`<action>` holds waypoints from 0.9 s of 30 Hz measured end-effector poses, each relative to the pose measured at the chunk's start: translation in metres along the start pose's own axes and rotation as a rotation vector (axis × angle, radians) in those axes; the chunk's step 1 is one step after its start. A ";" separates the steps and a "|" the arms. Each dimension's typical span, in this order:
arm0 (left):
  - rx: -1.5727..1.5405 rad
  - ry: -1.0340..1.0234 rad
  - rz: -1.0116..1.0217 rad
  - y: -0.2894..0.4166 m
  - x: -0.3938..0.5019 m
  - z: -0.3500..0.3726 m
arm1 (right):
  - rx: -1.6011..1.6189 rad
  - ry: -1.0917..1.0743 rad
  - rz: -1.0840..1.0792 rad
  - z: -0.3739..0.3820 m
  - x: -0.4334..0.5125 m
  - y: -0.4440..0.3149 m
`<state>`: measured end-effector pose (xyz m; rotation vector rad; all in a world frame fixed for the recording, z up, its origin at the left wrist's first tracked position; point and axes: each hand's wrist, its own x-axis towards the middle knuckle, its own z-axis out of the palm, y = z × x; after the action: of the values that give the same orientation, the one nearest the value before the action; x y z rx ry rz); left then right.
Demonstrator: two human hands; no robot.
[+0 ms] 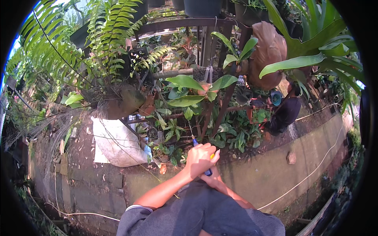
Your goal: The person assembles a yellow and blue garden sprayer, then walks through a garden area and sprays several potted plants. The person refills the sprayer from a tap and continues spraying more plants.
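Note:
My left hand [200, 159] is closed around a blue hand tool [208, 172] with a yellow part and a brass-coloured tip, which looks like a small sprayer. Lower down, my right hand [214, 178] grips the same tool, most of its fingers hidden. A thin pale line runs up from the tip towards a hanging plant [186, 101] with broad green leaves; whether it is a rod or water I cannot tell. Low leafy plants [169, 153] grow just beyond my hands.
A white sack [118, 143] lies at the left. Ferns [110, 38] and a staghorn fern [310, 56] hang overhead. At the right a person [285, 113] in dark clothing crouches by a red container [253, 115] and a teal pot [276, 98]. A pale hose [298, 184] crosses the paved path [251, 177].

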<state>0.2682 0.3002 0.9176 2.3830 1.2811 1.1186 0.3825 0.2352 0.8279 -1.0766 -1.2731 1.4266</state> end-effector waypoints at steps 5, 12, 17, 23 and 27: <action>-0.009 -0.164 0.098 -0.014 0.046 -0.025 | -0.010 0.066 0.084 0.017 0.030 -0.005; -0.053 -0.121 0.226 -0.009 0.063 -0.065 | 0.122 0.266 -0.195 0.051 0.051 -0.023; -0.115 -0.124 0.209 -0.022 0.059 -0.067 | -0.095 0.126 0.047 0.031 0.051 0.025; -0.105 -0.056 0.162 -0.028 0.064 -0.076 | -0.010 0.177 -0.025 0.051 0.061 0.014; -0.038 -0.019 0.174 -0.039 0.071 -0.084 | -0.084 0.007 -0.101 0.038 0.081 0.024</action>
<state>0.2080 0.3657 0.9930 2.5095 1.0538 1.1524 0.3270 0.3060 0.8046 -1.0569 -1.3736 1.3031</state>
